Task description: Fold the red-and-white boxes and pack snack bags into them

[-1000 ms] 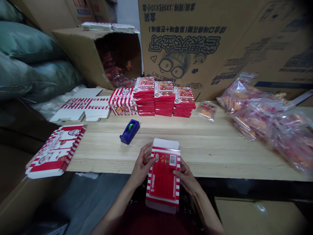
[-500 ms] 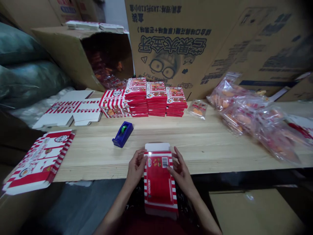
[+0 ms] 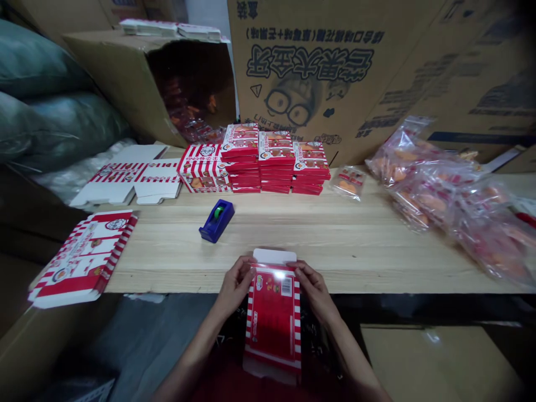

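I hold a red-and-white striped carton over my lap at the near edge of the wooden table. My left hand grips its upper left corner and my right hand grips its upper right corner, fingers curled at the far end. The carton's white top flap sticks out past my fingers over the table edge. A blue tape dispenser lies on the table just beyond my left hand.
Stacks of red cartons stand at the back. Flat unfolded cartons lie at the left and near left edge. Clear snack bags pile up at the right. Big cardboard boxes rise behind; one open box lies on its side.
Both hands slid up the carton's sides to its far corners, and the fingers have curled in around the top end by the flap.
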A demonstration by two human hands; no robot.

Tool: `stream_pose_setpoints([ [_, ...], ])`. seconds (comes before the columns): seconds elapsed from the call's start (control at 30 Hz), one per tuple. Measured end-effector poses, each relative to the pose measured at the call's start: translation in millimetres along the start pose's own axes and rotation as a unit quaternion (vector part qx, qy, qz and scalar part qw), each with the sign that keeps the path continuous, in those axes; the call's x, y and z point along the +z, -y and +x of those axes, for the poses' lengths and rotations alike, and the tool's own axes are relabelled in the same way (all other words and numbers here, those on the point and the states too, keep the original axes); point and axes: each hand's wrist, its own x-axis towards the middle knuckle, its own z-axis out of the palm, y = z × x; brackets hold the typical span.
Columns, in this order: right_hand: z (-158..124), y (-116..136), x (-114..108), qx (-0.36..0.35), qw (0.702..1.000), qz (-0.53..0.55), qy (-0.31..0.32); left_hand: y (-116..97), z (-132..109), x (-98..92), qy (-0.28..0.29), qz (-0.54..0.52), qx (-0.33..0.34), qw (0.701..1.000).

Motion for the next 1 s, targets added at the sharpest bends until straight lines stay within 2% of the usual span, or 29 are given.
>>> stream_pose_setpoints([
  [0.2, 9, -12, 4, 0.06, 0.995, 0.082, 0.01, 14, 2, -5.3, -0.019, 0.057, 0.006, 0.998],
  [0.37, 17, -12, 5, 0.065, 0.992, 0.104, -0.016, 5, 2, -1.3, -0.021, -0.035, -0.002, 0.999],
  [0.5, 30, -13, 9, 0.048, 0.989, 0.132, -0.053, 1, 14, 10.6, -0.087, -0.1, -0.007, 0.991],
  [0.6, 37, -10, 8, 0.064, 0.982, 0.169, -0.057, 1, 24, 12.8, -0.115, -0.191, -0.055, 0.973],
  [0.67, 39, -5, 5, 0.096, 0.978, 0.186, -0.024, -2, 29, 9.1, -0.09, -0.235, -0.102, 0.962],
  [0.8, 41, 8, -2, 0.126, 0.977, 0.158, 0.073, -8, 35, -1.6, 0.027, -0.262, -0.174, 0.949],
  [0.87, 41, 10, -3, 0.114, 0.983, 0.124, 0.074, -8, 36, -4.7, 0.056, -0.246, -0.166, 0.953],
  [1.0, 34, 3, -3, 0.052, 0.997, 0.048, 0.022, -1, 33, -9.5, 0.068, -0.14, -0.085, 0.984],
])
